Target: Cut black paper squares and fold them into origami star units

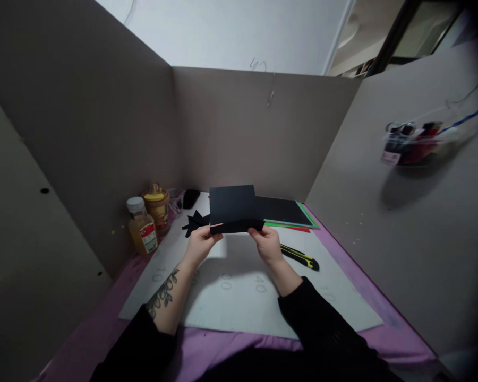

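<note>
A black sheet of paper (232, 204) is held up above the white mat, with a folded strip along its lower edge. My left hand (201, 244) pinches the lower left corner, thumb along the fold. The lower right end of the strip is gripped by my right hand (266, 243). Black paper cut-outs (196, 223) with pointed ends lie on the mat left of the sheet. Behind and right of it is a stack of coloured sheets with a black one (282, 210) on top. A black and yellow utility knife (300, 256) lies beside my right hand.
On the left stand a juice bottle (142, 228), a yellow-lidded cup (158, 207) and a clear plastic cup (176, 200). A dark phone-like object (191, 198) lies behind them. Grey partitions (258, 132) enclose the table. A clear holder with tools (416, 143) hangs at right.
</note>
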`<state>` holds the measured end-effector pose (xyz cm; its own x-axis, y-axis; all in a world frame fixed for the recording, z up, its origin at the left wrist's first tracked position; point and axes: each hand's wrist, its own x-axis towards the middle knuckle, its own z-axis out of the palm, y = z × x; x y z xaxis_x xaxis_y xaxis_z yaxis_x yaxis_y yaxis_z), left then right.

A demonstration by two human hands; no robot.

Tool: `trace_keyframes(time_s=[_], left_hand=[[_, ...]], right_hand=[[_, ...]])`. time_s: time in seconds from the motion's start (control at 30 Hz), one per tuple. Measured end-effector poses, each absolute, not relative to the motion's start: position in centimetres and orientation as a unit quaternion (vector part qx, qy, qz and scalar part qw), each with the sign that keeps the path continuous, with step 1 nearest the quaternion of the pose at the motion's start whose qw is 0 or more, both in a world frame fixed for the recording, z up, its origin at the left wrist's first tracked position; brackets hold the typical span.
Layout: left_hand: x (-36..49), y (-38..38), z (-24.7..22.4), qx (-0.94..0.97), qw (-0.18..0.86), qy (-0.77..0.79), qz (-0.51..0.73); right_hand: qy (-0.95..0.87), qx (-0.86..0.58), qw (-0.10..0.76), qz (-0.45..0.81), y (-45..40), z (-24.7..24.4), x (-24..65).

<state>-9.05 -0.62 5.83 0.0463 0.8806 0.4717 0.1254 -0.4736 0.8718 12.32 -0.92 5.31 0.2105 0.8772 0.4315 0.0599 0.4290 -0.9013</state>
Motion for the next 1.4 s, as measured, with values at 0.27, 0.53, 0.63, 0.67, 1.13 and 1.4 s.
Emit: trace_keyframes(time_s=[0.27, 0.53, 0.63, 0.67, 1.13, 1.4], left_hand=[[-7.1, -0.7, 5.3, 0.495, 0.402, 0.39, 0.664], [-7.2, -0.4, 5.5, 0.502, 0.439, 0.349, 0.658], [-7.3, -0.3, 5.2, 0.528, 0.447, 0.356, 0.628], [-7.2, -0.2, 5.1, 0.531, 0.45, 0.359, 0.622], [-6.4, -1.5, 6.1, 0.572, 0.388, 0.442, 0.572], [-5.7, -1.8, 6.0, 0.549, 0.397, 0.402, 0.616]], right_hand=[[-0.513, -0.44, 0.67, 0.307, -1.2, 5.0, 10.6], [-0.432, -0.357, 0.711, 0.425, -1.3, 5.4, 9.3], [-0.451, -0.363, 0.691, 0.433, -1.1, 4.9, 9.6], [-0.458, -0.37, 0.685, 0.429, -1.0, 4.7, 9.8], [-0.461, -0.404, 0.693, 0.379, -1.2, 4.5, 9.9], [-0.414, -0.316, 0.682, 0.513, -2.1, 4.5, 5.8]])
